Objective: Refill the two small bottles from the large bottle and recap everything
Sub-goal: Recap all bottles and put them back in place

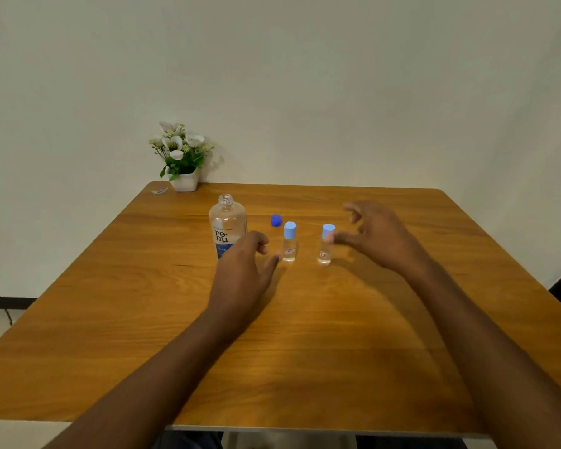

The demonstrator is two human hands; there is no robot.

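Head: large bottle [227,222] uncapped; small bottles [289,246] capped, liquid inside — left hand [243,267], right hand [379,238] fingers spread.

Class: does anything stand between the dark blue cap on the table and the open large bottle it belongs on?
Nothing visible does. The dark blue cap lies just right of the large bottle, only bare table between them. The left hand covers the bottle's lower front, not its open neck.

Bare table [305,319] separates left small bottle [289,251] from right small bottle [325,256]; blue cap [276,220] behind.
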